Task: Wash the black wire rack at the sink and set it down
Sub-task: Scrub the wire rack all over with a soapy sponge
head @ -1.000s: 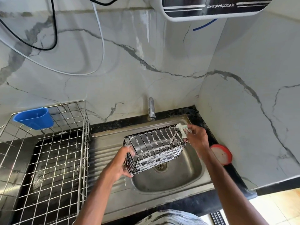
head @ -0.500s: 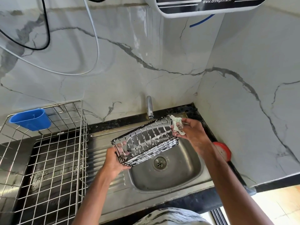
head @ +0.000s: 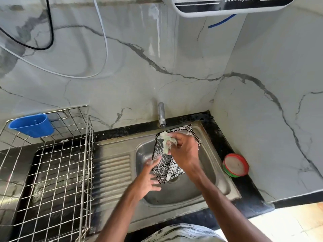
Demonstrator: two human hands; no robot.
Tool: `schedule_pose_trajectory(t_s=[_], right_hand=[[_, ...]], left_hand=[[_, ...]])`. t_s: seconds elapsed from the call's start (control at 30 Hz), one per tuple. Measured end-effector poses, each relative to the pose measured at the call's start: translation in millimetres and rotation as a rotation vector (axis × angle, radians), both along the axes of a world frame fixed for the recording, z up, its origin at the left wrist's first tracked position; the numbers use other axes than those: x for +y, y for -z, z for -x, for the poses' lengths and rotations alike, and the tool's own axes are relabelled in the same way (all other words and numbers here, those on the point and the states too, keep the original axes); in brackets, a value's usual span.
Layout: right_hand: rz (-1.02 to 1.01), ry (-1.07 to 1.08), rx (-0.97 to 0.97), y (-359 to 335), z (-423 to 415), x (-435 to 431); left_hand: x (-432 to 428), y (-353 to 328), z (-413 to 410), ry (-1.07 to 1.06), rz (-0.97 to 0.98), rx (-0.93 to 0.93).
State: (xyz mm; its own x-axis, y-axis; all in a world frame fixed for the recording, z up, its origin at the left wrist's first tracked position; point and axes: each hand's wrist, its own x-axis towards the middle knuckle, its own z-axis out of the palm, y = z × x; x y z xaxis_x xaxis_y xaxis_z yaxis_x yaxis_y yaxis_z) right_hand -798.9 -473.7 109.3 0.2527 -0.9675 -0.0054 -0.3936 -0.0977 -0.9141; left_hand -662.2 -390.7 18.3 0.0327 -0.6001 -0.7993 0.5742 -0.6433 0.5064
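A person scrubs a black wire rack [head: 168, 167] over the steel sink [head: 176, 205]. The rack is tipped on end above the basin, its wires streaked with white foam. The right hand [head: 185, 151] clutches a pale, soapy cloth [head: 167, 142] and presses it to the rack's upper end, just below the tap [head: 161, 116]. The left hand [head: 148, 179], blurred, has its fingers spread and straight against the rack's lower left side. A steel wire basket [head: 61, 172] stands left of the draining board, with a blue plastic cup [head: 31, 125] hooked on its far rim. On the black counter [head: 248, 191] right of the sink sits a round red-rimmed tub [head: 236, 165], its top showing white.
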Motion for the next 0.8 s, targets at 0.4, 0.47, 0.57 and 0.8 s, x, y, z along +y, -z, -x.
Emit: schedule_pose_trajectory(t_s=[0.4, 0.47, 0.57, 0.8], right_hand=[[0.14, -0.2, 0.128, 8, 0, 13], [0.203, -0.216, 0.21, 6, 3, 13], [0.317, -0.183, 0.364, 7, 8, 14], [0.572, -0.011, 0.336, 28, 36, -5]], left_hand=[[-24, 3, 18, -0.014, -0.001, -0.288], [-23, 3, 16, -0.031, 0.015, -0.339], [-22, 3, 16, -0.029, 0.024, -0.37], [-15, 1, 17, -0.039, 0.049, -0.32]])
